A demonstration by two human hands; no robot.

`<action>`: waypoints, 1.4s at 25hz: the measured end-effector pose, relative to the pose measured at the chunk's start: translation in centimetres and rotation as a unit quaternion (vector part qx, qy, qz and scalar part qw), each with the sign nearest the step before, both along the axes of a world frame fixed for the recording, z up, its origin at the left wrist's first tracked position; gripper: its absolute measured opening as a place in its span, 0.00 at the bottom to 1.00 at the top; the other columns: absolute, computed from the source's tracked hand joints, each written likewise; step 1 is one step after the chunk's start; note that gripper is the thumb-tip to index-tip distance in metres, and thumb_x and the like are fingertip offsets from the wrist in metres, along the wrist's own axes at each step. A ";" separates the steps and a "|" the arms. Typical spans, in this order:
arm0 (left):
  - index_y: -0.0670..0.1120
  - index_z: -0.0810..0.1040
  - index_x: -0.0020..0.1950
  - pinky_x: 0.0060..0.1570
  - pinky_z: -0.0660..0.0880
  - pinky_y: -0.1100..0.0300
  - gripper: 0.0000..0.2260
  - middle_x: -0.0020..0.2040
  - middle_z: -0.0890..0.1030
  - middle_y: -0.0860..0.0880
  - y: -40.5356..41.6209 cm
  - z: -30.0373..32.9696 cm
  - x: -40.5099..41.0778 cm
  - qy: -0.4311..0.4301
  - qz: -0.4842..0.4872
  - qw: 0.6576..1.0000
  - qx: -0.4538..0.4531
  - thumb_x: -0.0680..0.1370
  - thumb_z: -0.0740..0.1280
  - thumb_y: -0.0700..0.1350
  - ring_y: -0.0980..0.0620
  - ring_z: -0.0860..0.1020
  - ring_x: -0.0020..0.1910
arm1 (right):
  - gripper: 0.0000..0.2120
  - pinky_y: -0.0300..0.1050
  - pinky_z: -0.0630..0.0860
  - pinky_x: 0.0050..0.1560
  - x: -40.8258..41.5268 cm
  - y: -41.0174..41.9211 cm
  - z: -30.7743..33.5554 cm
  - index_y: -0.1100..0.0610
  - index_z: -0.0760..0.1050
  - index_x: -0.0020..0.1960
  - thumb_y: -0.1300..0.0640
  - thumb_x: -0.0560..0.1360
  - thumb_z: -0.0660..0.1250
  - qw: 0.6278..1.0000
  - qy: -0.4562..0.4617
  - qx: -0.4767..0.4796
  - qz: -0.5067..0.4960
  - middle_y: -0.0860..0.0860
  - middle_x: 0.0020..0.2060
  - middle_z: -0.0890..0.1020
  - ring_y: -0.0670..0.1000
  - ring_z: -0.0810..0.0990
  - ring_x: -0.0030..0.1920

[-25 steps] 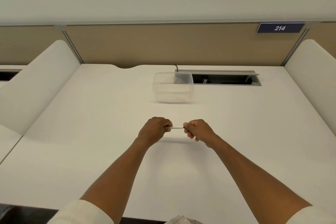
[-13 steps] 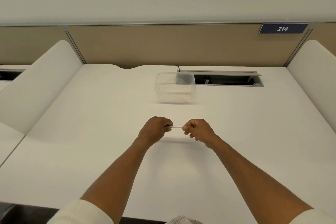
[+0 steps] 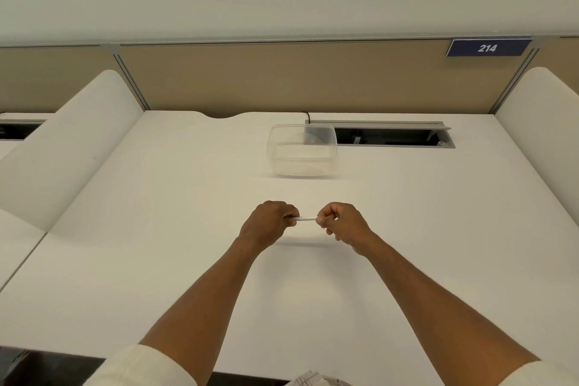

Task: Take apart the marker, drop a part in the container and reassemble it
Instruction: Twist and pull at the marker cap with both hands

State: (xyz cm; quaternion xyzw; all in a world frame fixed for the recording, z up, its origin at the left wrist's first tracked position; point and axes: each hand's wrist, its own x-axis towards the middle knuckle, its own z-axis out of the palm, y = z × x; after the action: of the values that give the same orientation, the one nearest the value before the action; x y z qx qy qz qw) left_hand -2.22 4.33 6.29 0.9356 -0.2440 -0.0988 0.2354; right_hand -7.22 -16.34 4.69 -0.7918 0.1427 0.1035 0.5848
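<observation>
Both hands are on it: left hand [image 3: 272,222] curled around one end of the marker [image 3: 306,218], right hand [image 3: 343,222] pinching the other, held level just above the desk [image 3: 188,197]. Only a short white stretch shows between my fists, so I can't tell whether the cap's loose yet. I'd say pull straight apart with a small twist, no bending. Clear container [image 3: 302,155] sits well ahead, near the cable slot [image 3: 391,136].
</observation>
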 end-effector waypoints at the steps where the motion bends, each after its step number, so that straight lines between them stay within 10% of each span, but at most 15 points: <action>1: 0.52 0.81 0.47 0.42 0.74 0.54 0.04 0.39 0.79 0.55 0.0 0.0 0.0 -0.001 0.000 1.000 0.001 0.77 0.67 0.44 0.52 0.76 0.40 | 0.04 0.40 0.70 0.29 0.0 0.0 0.0 0.55 0.80 0.42 0.56 0.73 0.72 1.000 -0.003 0.008 -0.005 0.48 0.33 0.81 0.48 0.78 0.32; 6: 0.52 0.81 0.47 0.42 0.74 0.55 0.04 0.39 0.79 0.55 0.2 0.1 0.0 -0.004 0.001 1.000 0.011 0.77 0.67 0.44 0.52 0.76 0.40 | 0.18 0.40 0.69 0.29 -0.1 -0.1 0.3 0.54 0.81 0.36 0.44 0.77 0.64 0.998 0.058 -0.012 0.028 0.48 0.31 0.82 0.47 0.77 0.30; 12: 0.52 0.81 0.47 0.42 0.74 0.54 0.05 0.38 0.78 0.56 0.1 -0.1 -0.1 0.006 0.006 1.000 0.003 0.77 0.67 0.44 0.52 0.76 0.40 | 0.03 0.41 0.71 0.30 -0.3 -0.3 0.2 0.55 0.81 0.44 0.56 0.74 0.70 1.000 0.012 0.014 0.011 0.48 0.35 0.81 0.48 0.78 0.33; 17: 0.52 0.81 0.48 0.42 0.74 0.54 0.05 0.40 0.80 0.55 0.0 0.0 0.1 0.007 0.006 1.000 0.004 0.77 0.67 0.44 0.52 0.76 0.40 | 0.15 0.40 0.70 0.30 -0.2 -0.2 0.6 0.55 0.81 0.38 0.45 0.77 0.67 0.998 0.046 -0.009 0.031 0.47 0.32 0.83 0.47 0.77 0.31; 35: 0.51 0.81 0.48 0.41 0.73 0.56 0.04 0.40 0.80 0.54 -0.4 0.0 0.1 -0.008 -0.007 1.000 0.011 0.77 0.67 0.44 0.52 0.75 0.40 | 0.11 0.40 0.71 0.31 0.0 -0.7 0.5 0.56 0.80 0.43 0.49 0.76 0.68 0.999 0.041 0.005 0.032 0.47 0.35 0.83 0.47 0.79 0.32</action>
State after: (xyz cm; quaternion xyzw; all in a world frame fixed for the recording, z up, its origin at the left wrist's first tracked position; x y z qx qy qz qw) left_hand -2.14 3.88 6.33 0.9371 -0.2511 -0.0956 0.2227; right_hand -7.22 -17.03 5.15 -0.7879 0.1403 0.1558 0.5791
